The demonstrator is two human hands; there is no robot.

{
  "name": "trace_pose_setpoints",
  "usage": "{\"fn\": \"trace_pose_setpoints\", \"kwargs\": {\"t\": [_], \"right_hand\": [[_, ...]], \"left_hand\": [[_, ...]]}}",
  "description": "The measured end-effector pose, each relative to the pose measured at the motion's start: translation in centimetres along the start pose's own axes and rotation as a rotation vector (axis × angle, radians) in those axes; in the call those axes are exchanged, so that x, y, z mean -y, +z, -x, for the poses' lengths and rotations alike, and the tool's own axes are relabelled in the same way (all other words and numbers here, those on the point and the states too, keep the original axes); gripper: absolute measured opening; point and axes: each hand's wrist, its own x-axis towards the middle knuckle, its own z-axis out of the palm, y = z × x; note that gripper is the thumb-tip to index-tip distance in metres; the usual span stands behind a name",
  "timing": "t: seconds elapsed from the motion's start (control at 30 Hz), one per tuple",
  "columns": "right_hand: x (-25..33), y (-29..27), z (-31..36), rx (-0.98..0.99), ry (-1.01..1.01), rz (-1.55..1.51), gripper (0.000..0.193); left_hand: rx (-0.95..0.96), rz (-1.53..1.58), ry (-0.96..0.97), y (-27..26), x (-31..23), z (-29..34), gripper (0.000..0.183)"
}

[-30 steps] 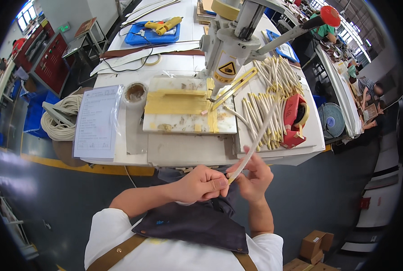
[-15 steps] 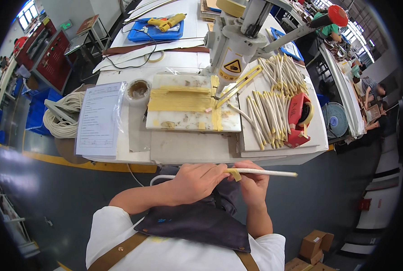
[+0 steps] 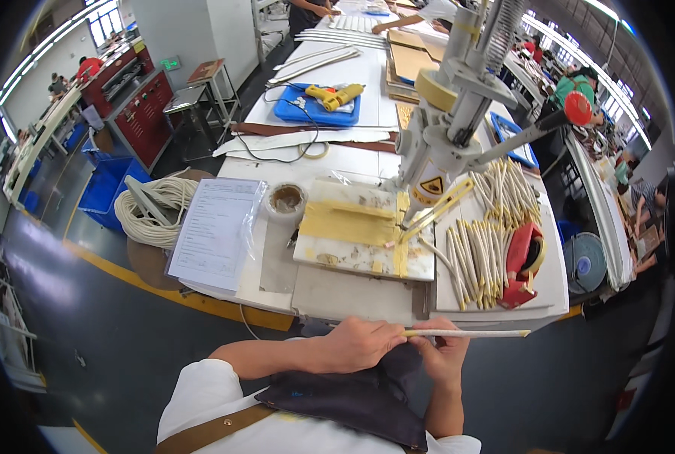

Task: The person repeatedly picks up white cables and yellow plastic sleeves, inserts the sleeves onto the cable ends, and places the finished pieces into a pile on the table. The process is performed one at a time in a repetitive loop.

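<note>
A short length of white cord (image 3: 473, 333), with yellow tape at its ends, lies level between my hands in front of the table's near edge. My left hand (image 3: 358, 345) is closed around its left end, where yellow tape shows beside the fingertips. My right hand (image 3: 443, 357) pinches the cord just beyond, thumb below it and fingers behind. The cord's free end sticks out past my right hand. Several similar taped cords (image 3: 473, 261) lie in a pile on the table, next to a red tape dispenser (image 3: 517, 276).
A lever press (image 3: 428, 151) stands behind a white slab (image 3: 337, 261) covered partly with yellow tape. To the left are a tape roll (image 3: 286, 200), a printed sheet (image 3: 216, 227) and coiled cord (image 3: 152, 216). Farther back, a yellow glue gun (image 3: 337, 97) rests on a blue tray (image 3: 288, 113).
The view has tilted up, showing more of the table's far end. The loose tape flap that hung from the cord between my hands no longer shows; both hands still hold the cord.
</note>
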Motion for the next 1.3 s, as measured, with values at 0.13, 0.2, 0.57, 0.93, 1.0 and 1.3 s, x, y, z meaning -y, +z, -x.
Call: {"fn": "trace_pose_setpoints", "kwargs": {"t": [0.13,0.2,0.57,0.93,1.0,1.3], "right_hand": [[0.8,-0.4,-0.6,0.091,-0.035,-0.022,0.013],[0.8,-0.9,-0.7,0.155,-0.045,-0.050,0.014],[-0.8,-0.5,-2.8,0.330,-0.468,-0.258,0.018],[-2.7,2.7,-0.3,-0.001,0.055,-0.522,0.031],[-2.2,2.8,0.0,-0.030,0.120,-0.516,0.028],[-2.2,1.7,-2.4,0.412,0.320,-1.015,0.031]], "left_hand": [[0.143,0.439,-0.295,-0.9,-0.2,-0.3,0.024],[0.239,0.742,-0.474,-0.7,0.1,-0.2,0.029],[0.632,1.731,-0.867,-0.1,1.7,-0.2,0.033],[-0.128,0.244,-0.097,0.2,0.2,-0.5,0.024],[-0.127,0.080,-0.065,0.4,0.2,-0.2,0.022],[0.382,1.269,-0.936,-2.9,1.1,-1.5,0.033]]}}
